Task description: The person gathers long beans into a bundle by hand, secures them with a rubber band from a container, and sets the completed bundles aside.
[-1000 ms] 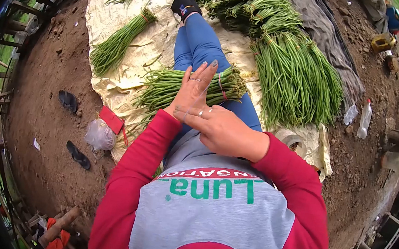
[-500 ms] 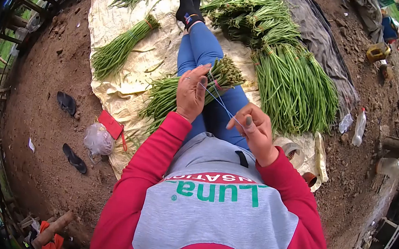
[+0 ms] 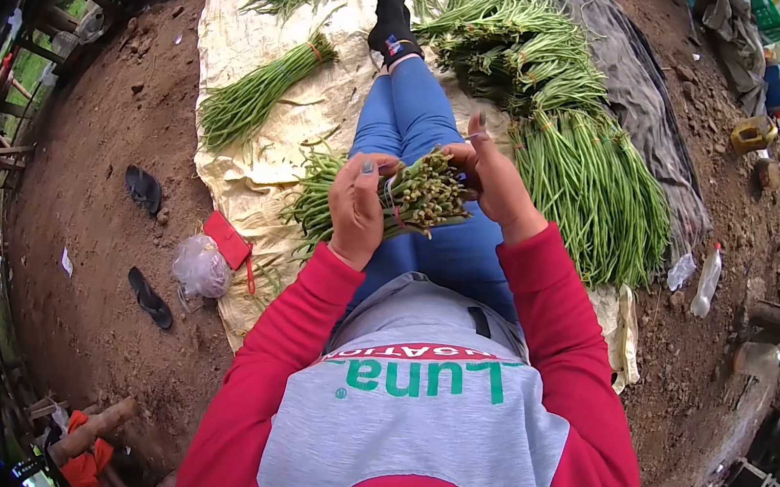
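Note:
A bundle of green string beans [image 3: 421,198] lies across my lap, its cut ends to the right. My left hand [image 3: 358,208] is closed around it, thumb on top. A pink band and a pale band circle the bundle near the cut ends. At those ends is my right hand [image 3: 502,179], its thumb raised and apart. Its other fingers touch the far side of the ends and are partly hidden.
A tied bean bundle [image 3: 262,94] lies on the pale sheet [image 3: 232,169], left of my legs. Large bean piles [image 3: 594,192] are to the right. A red wallet [image 3: 227,240], a plastic bag [image 3: 201,266] and slippers [image 3: 149,299] lie at left, a bottle [image 3: 707,280] at right.
The pale band, stretched between my hands before, now sits around the bundle. My right hand has moved up and forward to the cut ends. The view has shifted slightly.

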{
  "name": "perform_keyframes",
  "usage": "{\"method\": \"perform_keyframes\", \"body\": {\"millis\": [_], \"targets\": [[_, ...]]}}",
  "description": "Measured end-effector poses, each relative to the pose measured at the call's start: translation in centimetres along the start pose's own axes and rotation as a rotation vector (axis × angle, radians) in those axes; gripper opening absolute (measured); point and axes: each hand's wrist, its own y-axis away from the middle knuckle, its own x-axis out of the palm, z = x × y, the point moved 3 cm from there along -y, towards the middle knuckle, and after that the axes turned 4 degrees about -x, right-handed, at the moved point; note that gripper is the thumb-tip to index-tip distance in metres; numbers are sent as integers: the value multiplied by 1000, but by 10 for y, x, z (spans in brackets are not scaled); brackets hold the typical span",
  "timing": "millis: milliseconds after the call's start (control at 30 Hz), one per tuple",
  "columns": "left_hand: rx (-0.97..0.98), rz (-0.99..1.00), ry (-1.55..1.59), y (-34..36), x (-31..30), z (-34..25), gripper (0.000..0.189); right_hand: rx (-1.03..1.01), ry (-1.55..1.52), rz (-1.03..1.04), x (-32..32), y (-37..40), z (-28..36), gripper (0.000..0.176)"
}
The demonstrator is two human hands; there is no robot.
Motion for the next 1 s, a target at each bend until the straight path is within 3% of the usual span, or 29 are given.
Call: {"method": "perform_keyframes", "body": {"millis": [33,67,100,133,200,233,267,333,367,400,467,500,533,600,633,667,700,733,767,833,933,1000], "targets": [[-129,-12,82,3,1,-8,39,95,-138,-16,-1,-14,-13,68],[-140,-12,74,3,0,-3,39,192,-276,-34,-6,-27,-30,64],[-199,-27,128,3,-1,6,36,249,-553,95,-15,-42,-59,58],[-256,-43,184,2,-1,6,34,406,-592,40,8,-30,-52,47],[-303,-1,94,4,-4,13,41,324,-877,110,12,-26,-109,37],[-283,69,112,3,-7,28,46,262,-1006,190,17,-21,-108,37],[-265,137,128,4,-13,41,51,276,-1008,195,18,-16,-108,37],[-265,179,234,5,-31,34,59,11,-989,112,17,-15,-92,50],[-92,260,-62,12,-37,17,66,41,-887,-131,14,-18,-91,62],[86,334,-360,21,-39,4,75,37,-882,-112,23,-19,-78,62],[163,321,-636,46,-20,-6,104,13,-866,-21,51,-7,-52,76],[212,137,-634,54,-19,6,116,-18,-636,160,63,-2,-45,91],[212,115,-644,53,-24,4,116,-39,-486,373,83,3,-34,94],[619,114,-2219,41,-33,7,89,-237,-84,414,117,-3,-13,95],[577,105,-2123,28,-48,1,80,-322,141,448,130,-10,6,94],[196,119,-1238,16,-70,-10,70,-478,388,490,138,-7,30,92],[-1,-14,-495,6,-90,-26,61,-695,524,484,149,2,59,91],[-54,-133,-158,3,-107,-51,53,-878,596,416,155,17,91,92],[81,-285,-134,-6,-123,-62,48,-1184,645,255,157,30,124,93],[230,-268,43,-17,-150,-113,43,-1737,427,14,140,67,198,90],[299,-119,174,-25,-170,-163,51,-1993,207,-296,119,100,231,90],[417,-86,199,-30,-141,-200,54,-2080,-120,-464,155,80,223,87]]}}
